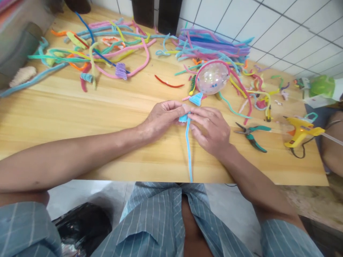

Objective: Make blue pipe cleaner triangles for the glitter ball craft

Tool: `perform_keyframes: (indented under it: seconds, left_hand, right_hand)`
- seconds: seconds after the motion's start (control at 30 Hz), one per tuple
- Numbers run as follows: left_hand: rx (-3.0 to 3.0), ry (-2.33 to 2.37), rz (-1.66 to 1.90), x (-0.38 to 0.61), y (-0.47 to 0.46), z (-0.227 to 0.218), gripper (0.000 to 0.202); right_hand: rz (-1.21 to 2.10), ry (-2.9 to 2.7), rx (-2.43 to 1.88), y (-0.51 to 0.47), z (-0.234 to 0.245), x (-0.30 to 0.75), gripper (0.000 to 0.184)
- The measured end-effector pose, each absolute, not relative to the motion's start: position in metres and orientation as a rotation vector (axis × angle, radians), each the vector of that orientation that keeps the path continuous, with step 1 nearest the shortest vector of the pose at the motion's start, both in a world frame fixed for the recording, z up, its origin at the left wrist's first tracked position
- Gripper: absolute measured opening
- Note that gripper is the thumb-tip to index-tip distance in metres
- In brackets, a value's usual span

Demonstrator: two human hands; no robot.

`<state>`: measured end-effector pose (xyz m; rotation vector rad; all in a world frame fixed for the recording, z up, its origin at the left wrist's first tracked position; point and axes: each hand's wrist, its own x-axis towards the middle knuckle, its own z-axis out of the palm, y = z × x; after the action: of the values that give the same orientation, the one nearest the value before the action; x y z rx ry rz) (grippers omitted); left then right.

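Observation:
My left hand and my right hand meet over the middle of the wooden table. Both are closed on the folded top of a light blue pipe cleaner, whose straight tail runs down toward the table's near edge. Just beyond my fingers lies a small blue folded fan-shaped piece. Behind that sits a clear glittery ball ringed by a pink pipe cleaner.
Loose coloured pipe cleaners cover the far side of the table. Teal-handled pliers and a yellow glue gun lie to my right. A green object stands at the far right. Dark containers stand at the back.

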<state>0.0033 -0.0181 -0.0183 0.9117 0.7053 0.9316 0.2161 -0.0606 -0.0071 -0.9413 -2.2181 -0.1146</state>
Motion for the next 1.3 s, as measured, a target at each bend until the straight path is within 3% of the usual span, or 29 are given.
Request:
perform_keyframes:
  seconds: [0.27, 0.9, 1.13, 1.3]
  left_hand:
    - [1.119, 0.848, 0.981, 0.000, -0.018, -0.015, 0.035]
    - [1.272, 0.914, 1.033, 0.005, -0.027, -0.013, 0.042]
    - [1.966, 1.036, 1.327, -0.009, -0.028, -0.010, 0.041]
    - [2.681, 0.695, 1.110, -0.009, -0.059, 0.005, 0.029]
  right_hand:
    - [0.283, -2.015, -1.277, -0.055, -0.009, 0.210, 0.041]
    - [0.545, -1.924, -1.317, -0.046, -0.015, 0.203, 0.023]
    - [0.649, -1.879, -1.286, -0.046, -0.011, 0.202, 0.025]
    - [0.690, -1.872, -1.283, -0.047, -0.011, 0.201, 0.027]
